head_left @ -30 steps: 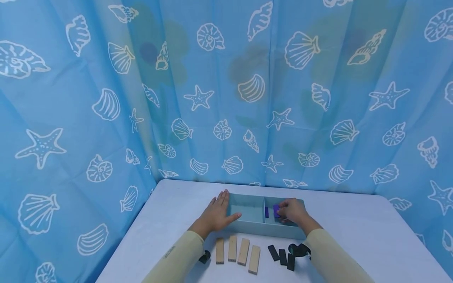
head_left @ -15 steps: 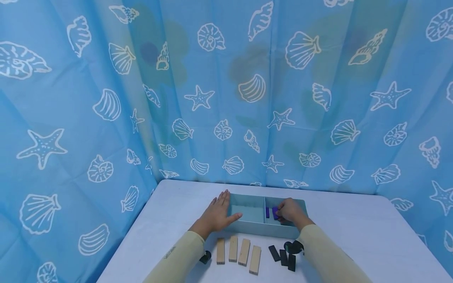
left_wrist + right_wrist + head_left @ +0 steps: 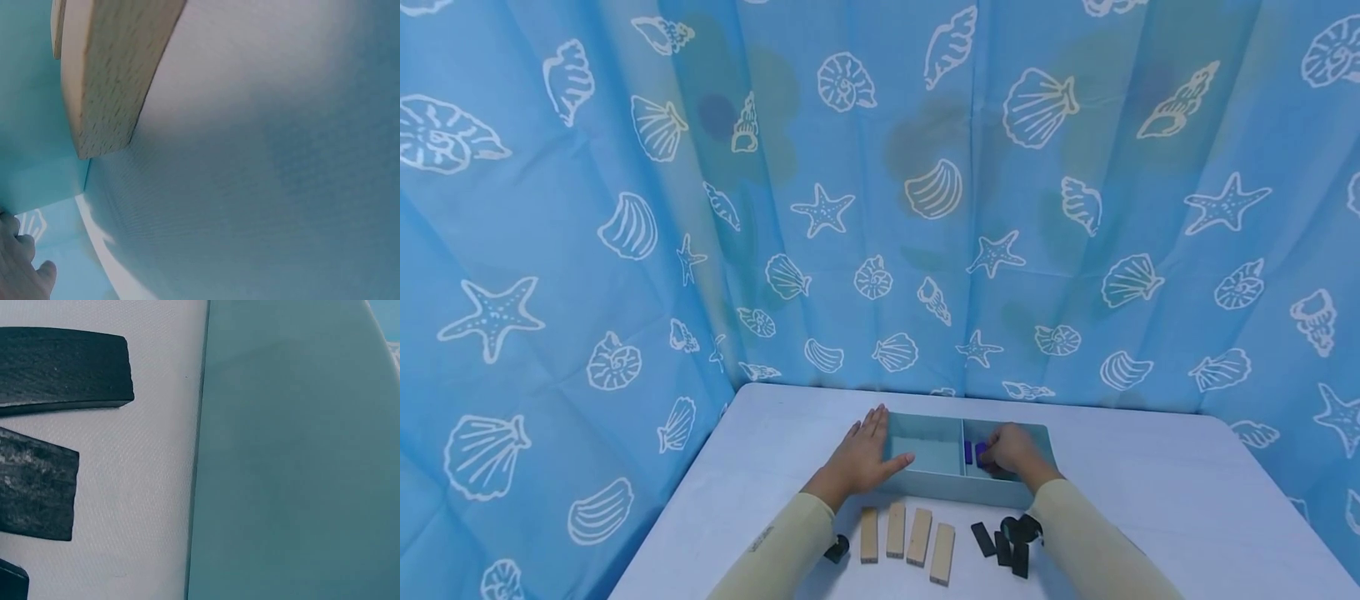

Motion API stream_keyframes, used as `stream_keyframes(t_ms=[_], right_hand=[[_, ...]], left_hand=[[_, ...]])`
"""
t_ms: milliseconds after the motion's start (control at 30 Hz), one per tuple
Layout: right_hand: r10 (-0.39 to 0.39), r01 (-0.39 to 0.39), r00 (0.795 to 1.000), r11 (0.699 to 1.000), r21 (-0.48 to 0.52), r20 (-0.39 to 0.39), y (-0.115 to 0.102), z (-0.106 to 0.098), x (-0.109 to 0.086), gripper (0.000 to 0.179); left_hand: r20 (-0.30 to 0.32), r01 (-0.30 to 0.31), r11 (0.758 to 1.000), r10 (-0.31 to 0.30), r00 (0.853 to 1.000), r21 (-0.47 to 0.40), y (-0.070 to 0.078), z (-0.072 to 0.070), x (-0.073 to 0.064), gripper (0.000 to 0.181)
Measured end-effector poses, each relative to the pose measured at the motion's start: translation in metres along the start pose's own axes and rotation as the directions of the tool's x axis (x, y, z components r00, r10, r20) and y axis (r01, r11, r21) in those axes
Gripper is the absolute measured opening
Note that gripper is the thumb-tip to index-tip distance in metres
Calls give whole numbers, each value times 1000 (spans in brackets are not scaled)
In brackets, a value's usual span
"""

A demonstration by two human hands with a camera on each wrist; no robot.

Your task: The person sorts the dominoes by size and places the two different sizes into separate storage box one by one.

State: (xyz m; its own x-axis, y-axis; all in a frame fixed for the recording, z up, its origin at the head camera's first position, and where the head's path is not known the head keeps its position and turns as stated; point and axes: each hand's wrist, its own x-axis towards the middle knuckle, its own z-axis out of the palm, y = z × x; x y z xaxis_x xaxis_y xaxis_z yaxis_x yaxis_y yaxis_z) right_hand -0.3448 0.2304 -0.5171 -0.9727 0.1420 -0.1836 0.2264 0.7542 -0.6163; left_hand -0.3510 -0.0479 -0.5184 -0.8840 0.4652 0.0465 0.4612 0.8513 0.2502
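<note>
Since the earlier frames, a small purple rectangular block [image 3: 981,450] has been shifted slightly lower and toward a second purple block [image 3: 968,452] within the right-hand compartment of the long, shallow, pale blue-green tray [image 3: 958,486]. The tray is set toward the far edge of the white-covered tabletop [image 3: 1150,475]. The first block is pinched in the fingers of the right hand [image 3: 1013,446]; a narrow gap is seen between the two blocks. Whether the held block is in contact with the compartment floor cannot be told. The left hand [image 3: 859,458] is laid at the tray's left end, fingers extended and thumb spread over the near wall. Four pale wooden bars [image 3: 919,537] and three flat black blocks [image 3: 1003,548] are laid out on the near side of the tray, the black ones toward the right.

The held block is judged light, stiff and not readily damaged; smooth faces may be somewhat slippery. A hold on opposite sides, near the upper edge, is advised, so that the lower end is left free.
</note>
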Motion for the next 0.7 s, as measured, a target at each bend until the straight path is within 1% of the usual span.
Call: stream_keyframes(t_ms=[167, 267, 533, 700], right_hand=[[-35, 35, 999, 999, -14, -10, 2, 2, -1, 25], [-39, 39, 999, 999, -11, -8, 1, 3, -1, 27], [-22, 22, 1000, 1000, -22, -1, 0, 2, -4, 13], [-16, 16, 1000, 999, -37, 1, -5, 0, -6, 12]], left_hand=[[-2, 5, 1000, -5, 1000, -1, 0, 1, -1, 97], [2, 6, 1000, -6, 1000, -9, 1, 0, -1, 97], [-5, 10, 1000, -10, 1000, -17, 0, 4, 0, 97], [-5, 8, 1000, -8, 1000, -7, -1, 3, 0, 97]])
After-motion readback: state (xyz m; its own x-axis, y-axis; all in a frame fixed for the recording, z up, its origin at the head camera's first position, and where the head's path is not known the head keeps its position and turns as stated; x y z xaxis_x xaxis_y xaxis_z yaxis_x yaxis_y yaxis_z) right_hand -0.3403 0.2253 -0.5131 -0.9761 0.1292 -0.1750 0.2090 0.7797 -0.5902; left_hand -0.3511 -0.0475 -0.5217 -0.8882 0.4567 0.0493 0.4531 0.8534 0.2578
